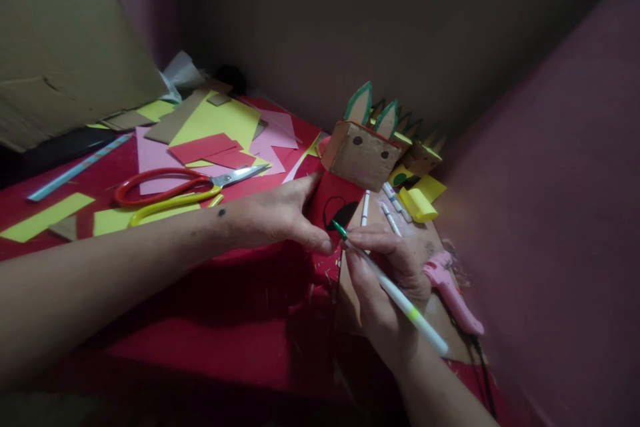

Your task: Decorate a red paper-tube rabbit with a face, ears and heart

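A cardboard figure (363, 155) with two green-edged ears, two dark eye dots and a red body stands right of centre. My left hand (285, 210) reaches in from the left, its thumb and fingers around the red body. My right hand (387, 273) is closed on a white marker (395, 293) with a green tip end. The green end meets the red body beside a dark curved line. Whether the marker's tip touches the surface cannot be made out.
Red-and-yellow scissors (190, 190) and coloured paper (220, 123) lie left on the red cloth (230, 347). On the right are capped markers (391, 219), yellow paper (420, 205) and a pink glue gun (454, 293). Other cardboard figures (424, 159) stand behind.
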Motion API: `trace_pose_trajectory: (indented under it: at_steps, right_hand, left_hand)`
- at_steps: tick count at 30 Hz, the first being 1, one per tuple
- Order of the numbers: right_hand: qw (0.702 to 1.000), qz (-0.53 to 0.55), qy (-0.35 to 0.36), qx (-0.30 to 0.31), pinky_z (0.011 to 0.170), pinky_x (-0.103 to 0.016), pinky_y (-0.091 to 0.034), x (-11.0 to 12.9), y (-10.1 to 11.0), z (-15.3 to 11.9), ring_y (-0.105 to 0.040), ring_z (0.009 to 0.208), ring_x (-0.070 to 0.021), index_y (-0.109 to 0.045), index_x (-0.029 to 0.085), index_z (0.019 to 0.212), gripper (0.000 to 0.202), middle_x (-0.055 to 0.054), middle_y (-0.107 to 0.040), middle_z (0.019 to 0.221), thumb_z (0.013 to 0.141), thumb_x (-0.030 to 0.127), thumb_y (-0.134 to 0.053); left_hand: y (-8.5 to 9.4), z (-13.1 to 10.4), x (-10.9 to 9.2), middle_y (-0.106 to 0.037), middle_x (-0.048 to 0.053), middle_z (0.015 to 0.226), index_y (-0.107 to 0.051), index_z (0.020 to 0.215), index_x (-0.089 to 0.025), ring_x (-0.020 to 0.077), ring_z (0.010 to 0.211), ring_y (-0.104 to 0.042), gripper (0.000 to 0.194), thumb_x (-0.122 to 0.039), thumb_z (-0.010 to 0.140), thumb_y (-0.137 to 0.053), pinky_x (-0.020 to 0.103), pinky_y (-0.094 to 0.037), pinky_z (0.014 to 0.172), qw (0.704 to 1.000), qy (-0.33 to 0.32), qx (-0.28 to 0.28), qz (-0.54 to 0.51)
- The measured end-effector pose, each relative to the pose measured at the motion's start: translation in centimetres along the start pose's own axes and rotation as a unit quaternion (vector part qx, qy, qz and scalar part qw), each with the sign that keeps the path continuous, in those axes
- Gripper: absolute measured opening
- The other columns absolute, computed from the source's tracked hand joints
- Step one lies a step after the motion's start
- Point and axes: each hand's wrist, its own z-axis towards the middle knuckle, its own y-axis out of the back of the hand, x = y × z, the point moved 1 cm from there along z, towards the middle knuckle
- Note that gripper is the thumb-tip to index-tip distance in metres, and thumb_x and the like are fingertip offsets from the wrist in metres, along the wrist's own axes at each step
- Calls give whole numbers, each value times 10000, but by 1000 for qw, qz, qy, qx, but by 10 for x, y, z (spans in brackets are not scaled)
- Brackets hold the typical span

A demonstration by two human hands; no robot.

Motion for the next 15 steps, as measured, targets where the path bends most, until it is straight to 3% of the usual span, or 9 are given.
trace_pose_trajectory:
  at_steps: [7, 15]
  right_hand:
    - [1000, -4, 3, 17, 785, -320, -645, 2, 1, 3, -741, 865, -168, -738, 270, 967, 252, 4, -740, 892, 890, 42, -665]
    - [1000, 3, 1, 1, 804, -295, -643, 1, -1, 1, -745, 892, -151, -743, 274, 1009, 264, 3, -745, 949, 894, 46, -678]
  left_hand:
    - [2, -1, 2, -678, -1, 828, -683, 916, -149, 172, 783, -615, 356, -101, 655, -921, 251, -494, 655, 1000, 0, 5, 20]
    - [0, 0, -1, -705, 11, 867, -695, 956, -145, 176, 809, -635, 382, -108, 651, -921, 261, -528, 690, 1000, -2, 5, 14]
